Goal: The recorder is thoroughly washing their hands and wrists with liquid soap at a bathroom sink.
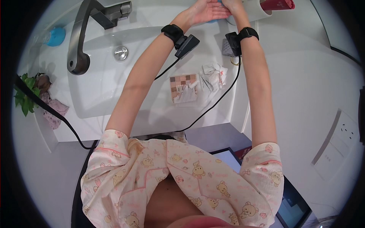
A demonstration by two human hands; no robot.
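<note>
Both my arms reach forward to the far side of a white washbasin counter. My left hand (209,12) is turned palm up at the top edge, fingers pointing right, with nothing seen on the palm. Close against its fingertips is my right hand (232,5), partly cut off by the picture's edge. A blue object (212,21) shows just beneath the hands; what it is cannot be told, nor whether a hand touches it. Beside my right hand lies a white cylindrical container (253,12) with a red tube (277,4) at its opening. Each wrist wears a black strap with a cabled device.
The sink basin (97,97) with its drain plug (121,53) and grey faucet (78,42) is at left. A makeup palette (184,89) and crumpled tissue (214,75) lie between my arms. A blue bottle (56,37), a plant (27,94) and a pink cloth (55,111) stand far left.
</note>
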